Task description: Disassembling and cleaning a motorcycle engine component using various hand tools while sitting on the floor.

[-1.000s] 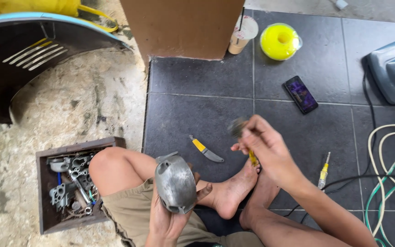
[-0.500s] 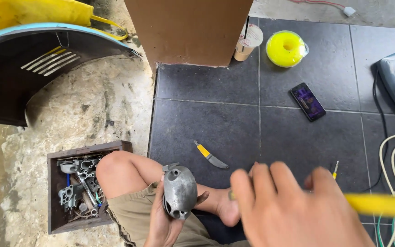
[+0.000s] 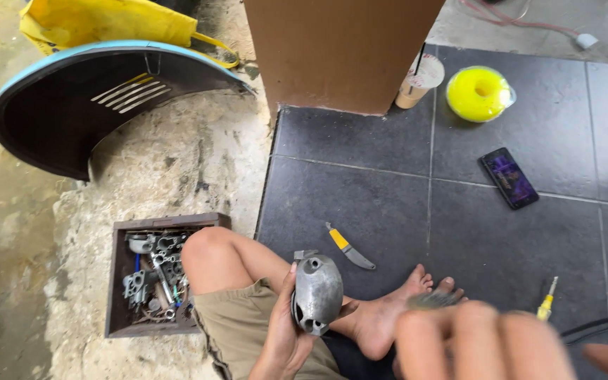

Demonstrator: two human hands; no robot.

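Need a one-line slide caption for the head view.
Seated person's left hand holds a grey metal casing; blurred right hand near the camera.

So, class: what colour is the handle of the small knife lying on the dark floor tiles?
Yellow. The knife shows best in the head view, its handle yellow and its blade grey.

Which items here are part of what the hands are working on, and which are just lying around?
In hand:
- left hand grips a grey metal housing
- right hand, blurred, close to the camera

Lying about:
- knife
- screwdriver
- phone
- yellow spool
- cup
- box of metal parts
- curved black panel
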